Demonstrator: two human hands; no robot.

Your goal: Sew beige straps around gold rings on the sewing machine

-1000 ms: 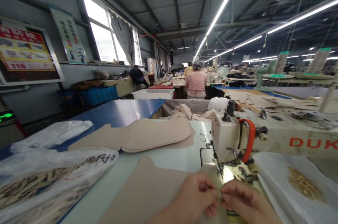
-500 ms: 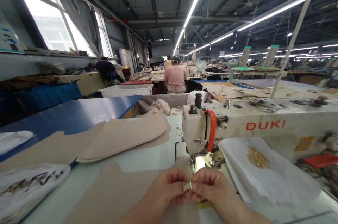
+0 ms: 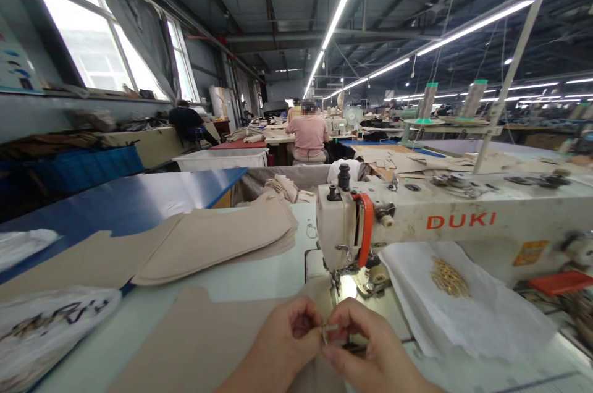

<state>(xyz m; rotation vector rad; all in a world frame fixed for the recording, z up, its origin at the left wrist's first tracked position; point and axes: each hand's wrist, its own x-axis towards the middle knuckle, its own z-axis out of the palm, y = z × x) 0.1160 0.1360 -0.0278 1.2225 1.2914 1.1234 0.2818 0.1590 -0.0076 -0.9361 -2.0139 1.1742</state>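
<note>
Just in front of the sewing machine's needle area, both my hands meet over a tiny piece: a gold-coloured metal ring [image 3: 324, 333] with a short beige strip, mostly hidden by fingers. My left hand [image 3: 290, 337] pinches it between thumb and index finger. From the other side, the thumb and index finger of my right hand [image 3: 370, 343] close on the ring, with a gap behind the fingertips. Beneath and left of my hands lies a flat beige fabric panel [image 3: 204, 337]. The lit sewing machine head [image 3: 340, 226] stands right behind them.
To the right, a white sheet [image 3: 486, 319] carries a heap of gold metal pieces [image 3: 450, 277]. Stacked beige panels [image 3: 213, 238] lie at the left, near a white plastic bag [image 3: 50, 331]. A blue table [image 3: 139, 195] adjoins. Farther off, a person in pink [image 3: 309, 136] sits facing away.
My right thumb and index finger have spread apart somewhat and turned around the metal ring. The beige strip, plainly visible before, is now mostly covered. Both hands have shifted slightly left.
</note>
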